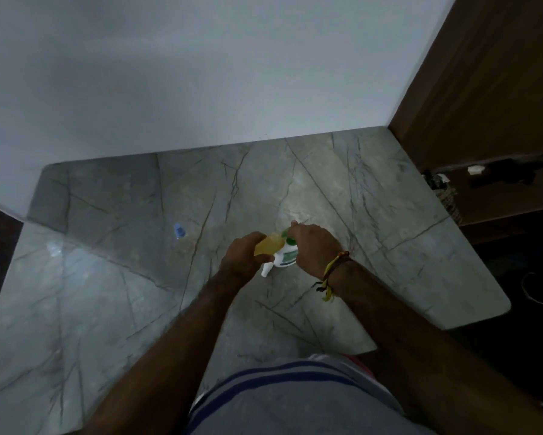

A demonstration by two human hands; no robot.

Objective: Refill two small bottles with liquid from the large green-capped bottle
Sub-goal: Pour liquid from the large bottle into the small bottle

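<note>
- Dim, bluish-grey light all over; colours look washed out.
- A soft pale glare sits on the marble counter [311, 189] just beyond the hands, the brightest patch on the stone.
- A slanting shadow darkens the counter's far left corner.
- The wall [185, 73] is evenly lit, with faint darker smudges.
- The right side falls into near black.
- The whole picture is soft and grainy; straight edges bow outward towards the borders.

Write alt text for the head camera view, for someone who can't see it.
Seen from above, a person's left hand grips a large bottle of yellow liquid while the right hand holds its green cap, over a grey veined marble table. A small clear bottle with a blue cap stands apart to the left.
</note>
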